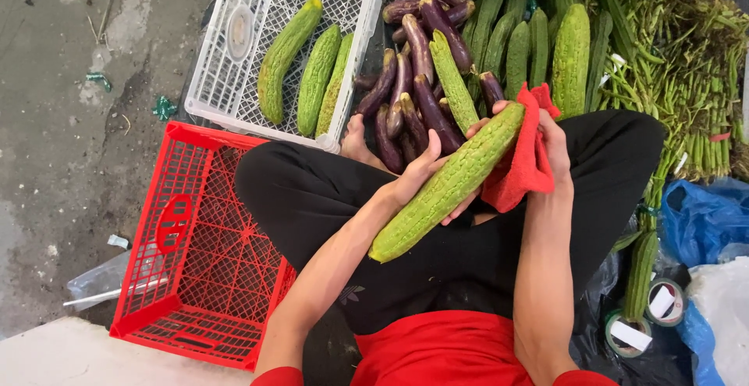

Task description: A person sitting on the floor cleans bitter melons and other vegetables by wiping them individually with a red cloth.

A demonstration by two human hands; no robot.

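Over the lap, the left hand (421,171) grips a bitter gourd (449,183) (long, ridged) while the right hand (546,140) clutches a red cloth (521,169).

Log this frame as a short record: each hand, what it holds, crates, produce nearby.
left hand: grips the long ridged gourd near its middle
right hand: presses a red cloth to the gourd's upper end
gourd pose: tilted, over the lap
white crate: three green gourds inside
red crate: nothing inside
pile ahead: purple eggplants, more green gourds, long beans
right side: tape rolls, blue bag
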